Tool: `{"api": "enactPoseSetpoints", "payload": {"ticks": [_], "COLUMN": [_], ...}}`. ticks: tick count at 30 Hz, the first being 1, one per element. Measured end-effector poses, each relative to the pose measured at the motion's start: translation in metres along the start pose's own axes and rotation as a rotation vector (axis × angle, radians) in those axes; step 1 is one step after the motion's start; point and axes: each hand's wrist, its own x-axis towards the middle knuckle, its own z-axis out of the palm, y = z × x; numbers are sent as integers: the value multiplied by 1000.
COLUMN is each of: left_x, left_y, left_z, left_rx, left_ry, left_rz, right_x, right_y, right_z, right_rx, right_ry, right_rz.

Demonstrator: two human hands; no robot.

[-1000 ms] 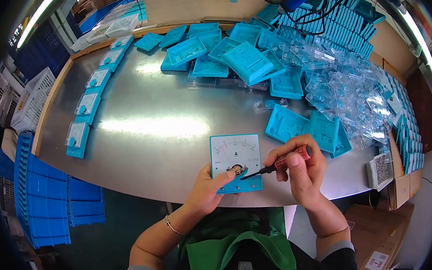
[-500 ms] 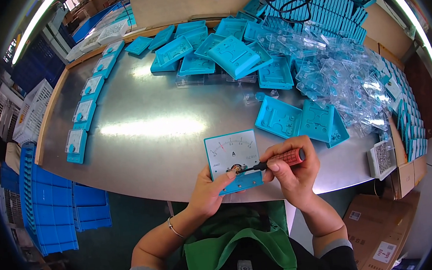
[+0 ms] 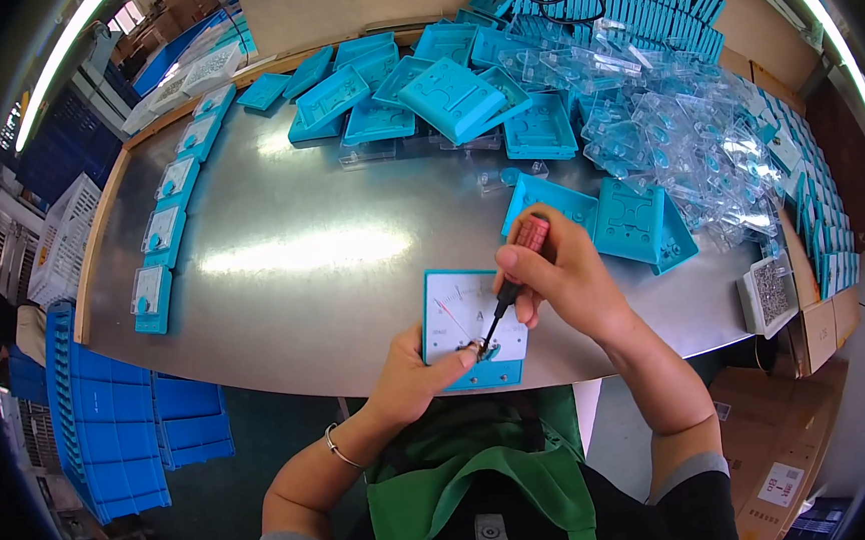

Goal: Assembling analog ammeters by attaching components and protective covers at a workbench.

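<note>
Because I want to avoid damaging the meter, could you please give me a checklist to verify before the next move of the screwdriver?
1. Meter held by the left hand: ok, with the thumb on its front.
2. Screwdriver gripped by the right hand: ok.
3. Screwdriver tip at the opening below the dial: ok.
4. Tip seated in a screw: cannot tell, too small to see.
5. Left thumb well clear of the tip: not ok, it lies close beside it.
6. Row of meters at the table's left side away from both hands: ok.
</note>
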Motion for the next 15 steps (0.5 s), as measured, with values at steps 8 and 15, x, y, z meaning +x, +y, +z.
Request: {"api": "enactPoseSetpoints", "payload": {"ticks": [8, 15], "left_x": [-1, -2], "left_y": [2, 6], "left_z": [-15, -16], "left_rx": [77, 2], "left_ry": [-22, -38], "left_rz": [36, -12], "right_x": [-11, -5], "right_y": [8, 22], "right_z": [-11, 17], "right_rx": [-257, -727], "right_ry": [147, -57], "right_rz": [-436, -256]}}
